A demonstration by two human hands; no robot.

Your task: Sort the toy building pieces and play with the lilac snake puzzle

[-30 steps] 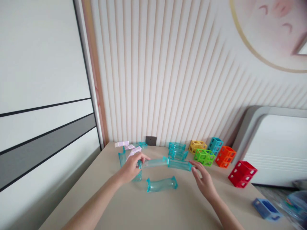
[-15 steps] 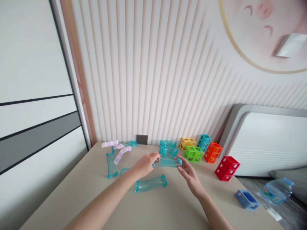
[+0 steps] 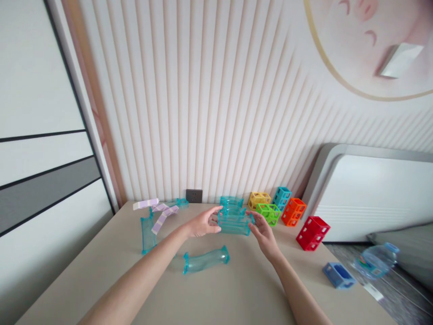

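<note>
A clear teal half-tube track piece (image 3: 234,224) lies across in front of more teal pieces (image 3: 232,201) near the wall. My left hand (image 3: 204,223) is at its left end, thumb and fingers spread apart. At the right end, my right hand (image 3: 263,230) has thumb and fingers around the edge of the piece. Closer to me, a curved teal track piece (image 3: 207,260) rests on the table. Another teal piece (image 3: 149,234) lies left of my left forearm, and pale purple strips (image 3: 165,215) lie beside it.
On the right stand open-frame blocks: yellow (image 3: 259,200), green (image 3: 268,213), blue (image 3: 282,197), orange (image 3: 293,211) and red (image 3: 313,233). A blue block (image 3: 339,275) sits near the table's right edge. Beyond that edge is a plastic bottle (image 3: 377,261). The ribbed wall (image 3: 189,113) bounds the back.
The held teal piece has moved back against the other teal pieces. My left hand's fingers have spread from a closed grip. The view has shifted slightly.
</note>
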